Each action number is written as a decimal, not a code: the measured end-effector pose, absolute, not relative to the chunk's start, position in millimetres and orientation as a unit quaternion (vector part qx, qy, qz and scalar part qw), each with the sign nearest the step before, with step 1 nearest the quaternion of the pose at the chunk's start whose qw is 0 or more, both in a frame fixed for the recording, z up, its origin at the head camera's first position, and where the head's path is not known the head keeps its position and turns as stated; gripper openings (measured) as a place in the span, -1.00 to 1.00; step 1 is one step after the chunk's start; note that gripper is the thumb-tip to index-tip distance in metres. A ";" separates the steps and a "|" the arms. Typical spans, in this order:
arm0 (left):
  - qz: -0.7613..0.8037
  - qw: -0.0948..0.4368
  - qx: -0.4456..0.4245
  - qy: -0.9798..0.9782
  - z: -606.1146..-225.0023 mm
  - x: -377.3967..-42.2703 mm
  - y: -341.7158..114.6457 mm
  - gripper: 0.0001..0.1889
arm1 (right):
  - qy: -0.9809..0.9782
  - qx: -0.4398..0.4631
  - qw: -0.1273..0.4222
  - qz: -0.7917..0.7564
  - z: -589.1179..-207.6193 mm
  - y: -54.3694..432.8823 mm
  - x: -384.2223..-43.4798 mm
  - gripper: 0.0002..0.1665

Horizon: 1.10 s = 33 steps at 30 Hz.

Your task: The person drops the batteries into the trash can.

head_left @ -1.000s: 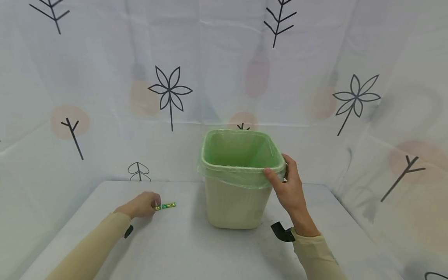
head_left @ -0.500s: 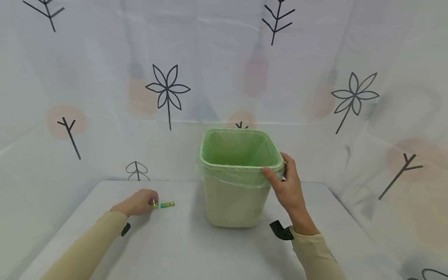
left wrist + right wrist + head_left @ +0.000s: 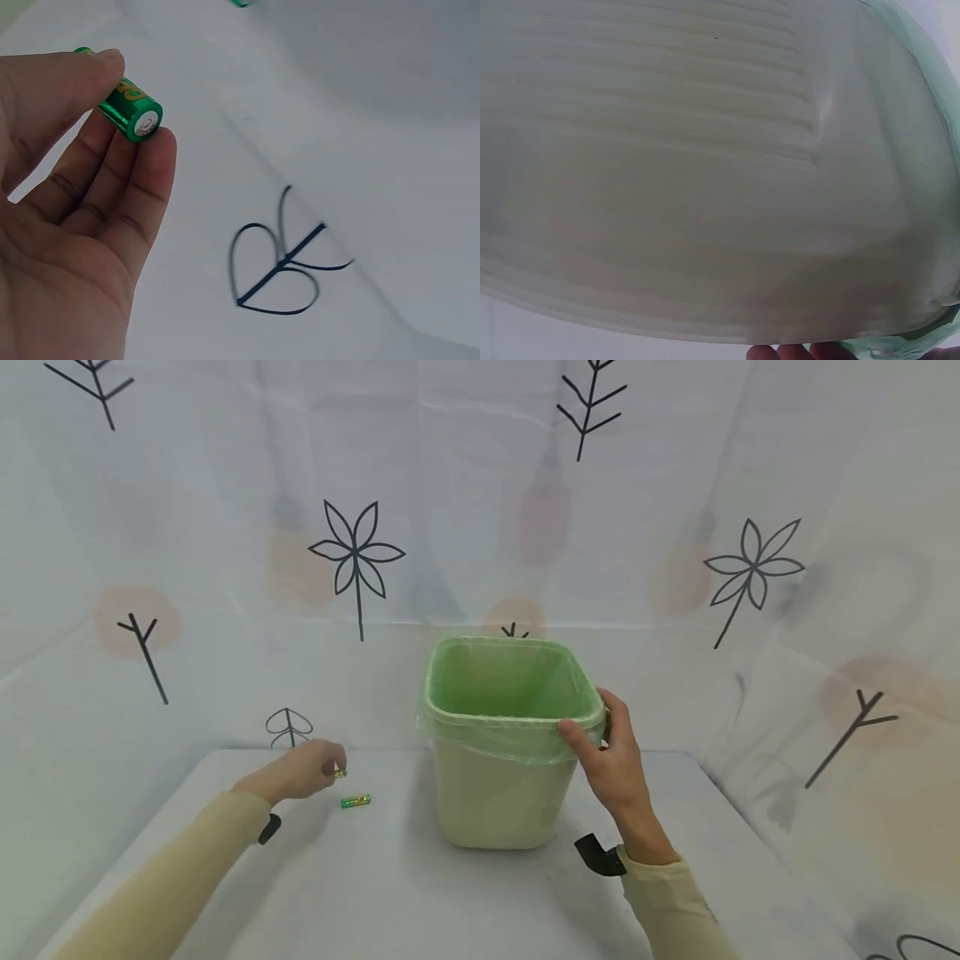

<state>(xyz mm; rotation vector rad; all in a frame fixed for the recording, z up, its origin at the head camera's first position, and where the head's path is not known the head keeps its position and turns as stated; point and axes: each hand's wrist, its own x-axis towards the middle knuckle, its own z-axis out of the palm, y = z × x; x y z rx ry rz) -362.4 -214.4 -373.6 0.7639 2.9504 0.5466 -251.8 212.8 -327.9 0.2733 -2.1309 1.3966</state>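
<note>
My left hand (image 3: 300, 770) pinches a green and gold battery (image 3: 133, 109) between thumb and fingers, raised over the left part of the table. One flat end of it faces the left wrist camera. A second battery (image 3: 356, 801) lies on the table just below and right of that hand. Upright at the middle stands a pale waste bin (image 3: 498, 802), lined with a thin green bag (image 3: 495, 745) folded over its rim. My right hand (image 3: 613, 768) grips the bin's right front rim through the bag, thumb in front. In the right wrist view the bin's ribbed wall (image 3: 667, 187) hides most of that hand; only fingertips (image 3: 780, 352) show.
A white table (image 3: 360, 893) carries everything. Behind it and at the sides hangs a pale curtain (image 3: 465, 527) printed with plant outlines. Black straps (image 3: 600, 857) sit at the wrists.
The left hand has lifted one battery off the table and moved it up and slightly back, away from the other. The right hand keeps its grip on the bin, which stays in place.
</note>
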 end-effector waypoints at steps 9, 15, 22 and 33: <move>0.151 -0.020 0.281 0.947 -323.4 -361.0 -194.3 -0.76 | -0.795 0.105 0.293 0.521 -328.1 212.5 -251.5 -0.18; 0.137 -0.038 0.289 0.947 -291.8 -359.6 -179.3 -0.75 | -0.796 0.103 0.291 0.521 -327.0 211.8 -250.7 -0.18; 0.128 -0.056 0.304 0.942 -256.8 -355.9 -159.3 -0.76 | -0.796 0.103 0.289 0.521 -327.2 211.3 -250.8 -0.18; 0.132 -0.098 0.343 0.925 -208.7 -356.8 -128.9 -0.77 | -0.797 0.100 0.292 0.520 -326.6 211.4 -251.1 -0.19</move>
